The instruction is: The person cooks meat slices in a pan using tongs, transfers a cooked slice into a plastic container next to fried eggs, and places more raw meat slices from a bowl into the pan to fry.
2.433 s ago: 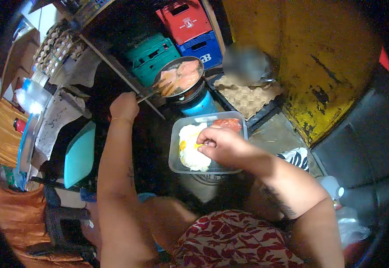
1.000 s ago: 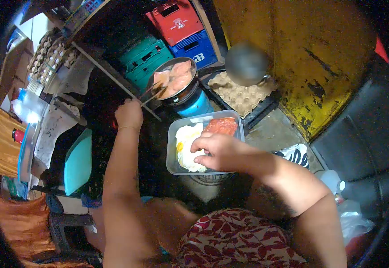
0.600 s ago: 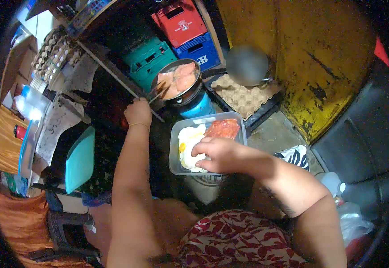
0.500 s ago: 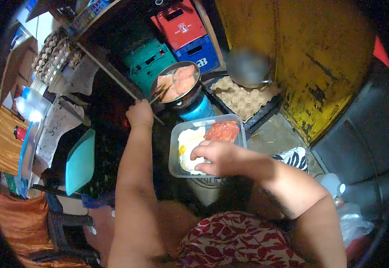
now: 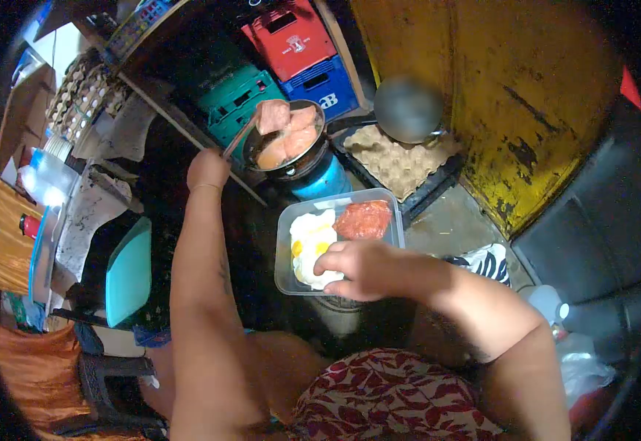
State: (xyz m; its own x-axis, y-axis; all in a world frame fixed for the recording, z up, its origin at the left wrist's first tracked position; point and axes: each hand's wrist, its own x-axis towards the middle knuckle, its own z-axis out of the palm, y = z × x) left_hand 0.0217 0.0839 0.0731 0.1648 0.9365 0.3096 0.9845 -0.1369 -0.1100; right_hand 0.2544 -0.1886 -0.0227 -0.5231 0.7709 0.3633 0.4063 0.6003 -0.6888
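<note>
My left hand (image 5: 208,168) is closed around thin cooking tongs (image 5: 237,138) whose far end reaches over the frying pan (image 5: 323,140). At their tip a pink slice of meat (image 5: 273,116) is raised above several other slices (image 5: 298,143) in the pan. My right hand (image 5: 359,268) hovers with curved fingers over the clear plastic container (image 5: 284,272), thumb and forefinger apart, close above the fried eggs (image 5: 307,246). Beside the eggs lies a reddish piece of meat (image 5: 363,219). The hand covers the container's near right corner.
The pan sits on a stove with a blue body (image 5: 328,180). Behind it stand green (image 5: 236,110), red (image 5: 291,40) and blue (image 5: 326,88) crates. An egg carton (image 5: 394,162) lies to the right, by a yellow wall (image 5: 515,110). A turquoise lid (image 5: 129,272) is at left.
My left hand has moved left and up with the tongs, and a slice of meat now rises off the pan. My right hand stays over the container.
</note>
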